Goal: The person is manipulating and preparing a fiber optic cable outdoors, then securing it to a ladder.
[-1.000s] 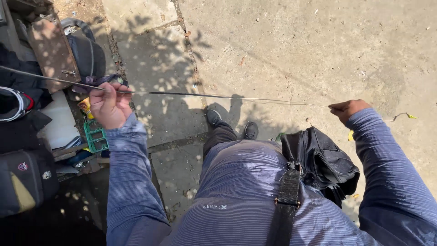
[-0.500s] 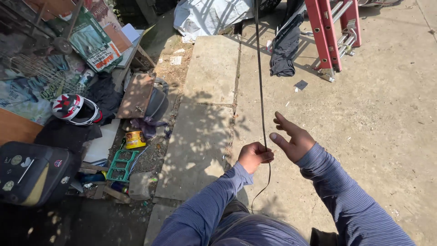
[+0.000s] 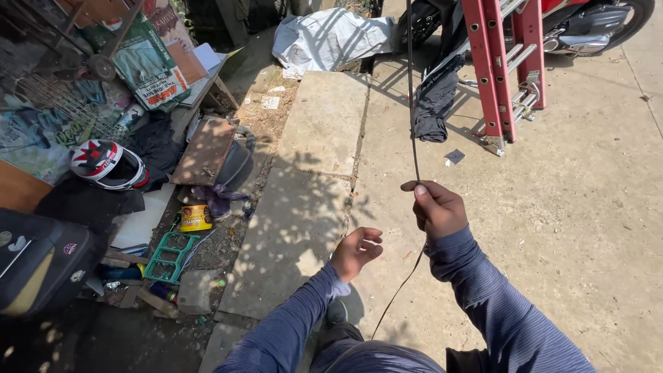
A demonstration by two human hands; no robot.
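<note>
Far left of the cable [image 3: 412,103] lies a red-and-white helmet [image 3: 107,164], nearer it a green crate [image 3: 169,257]. My left hand [image 3: 356,251] sits just left of the cable, fingers loosely curled, holding nothing. My right hand [image 3: 436,207] pinches the cable. A red ladder [image 3: 503,65] stands to its right.

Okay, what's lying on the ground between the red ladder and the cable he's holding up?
In the head view, a dark cloth lies bunched between the red ladder and the thin black cable, with a small flat scrap below it.
</note>
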